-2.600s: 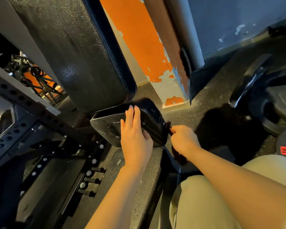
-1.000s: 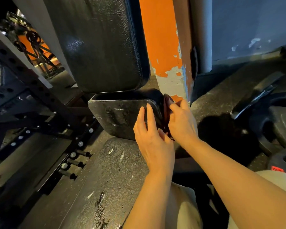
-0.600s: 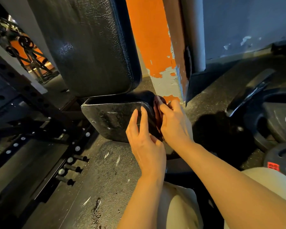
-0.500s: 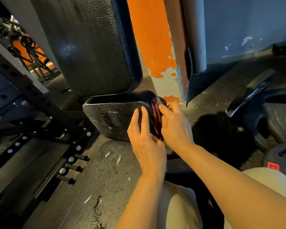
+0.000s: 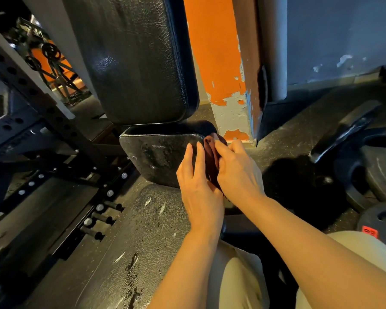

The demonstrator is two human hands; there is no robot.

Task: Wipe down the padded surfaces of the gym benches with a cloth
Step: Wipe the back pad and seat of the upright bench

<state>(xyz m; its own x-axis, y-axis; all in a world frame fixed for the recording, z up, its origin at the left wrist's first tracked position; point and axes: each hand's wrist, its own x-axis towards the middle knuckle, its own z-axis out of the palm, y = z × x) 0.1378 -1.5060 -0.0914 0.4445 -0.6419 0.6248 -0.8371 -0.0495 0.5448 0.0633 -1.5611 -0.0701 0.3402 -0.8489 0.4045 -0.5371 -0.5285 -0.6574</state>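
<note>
- A small black pad (image 5: 158, 159) is seen low on the bench, just under a tall black back pad (image 5: 138, 59) that stands almost upright
- A dark red cloth (image 5: 211, 157) is pressed on the right edge of the small pad
- The cloth is held by the right hand (image 5: 236, 170), with its fingers curled round it
- The left hand (image 5: 198, 188) is laid on the front of the small pad, just beside the cloth, with its fingers straight and close together
- The flat seat pad (image 5: 125, 241) is seen below the hands; it is scuffed, with white marks and wet spots on it
- A black metal frame (image 5: 31, 90) with round holes is seen on the left
- An orange pillar (image 5: 218, 63) with chipped paint stands behind the bench, next to a blue-grey wall (image 5: 334, 34)
- Black weight plates (image 5: 374, 172) are piled on the dark floor (image 5: 283, 130) at the right
- Pale trousers (image 5: 239, 286) are seen at the bottom
</note>
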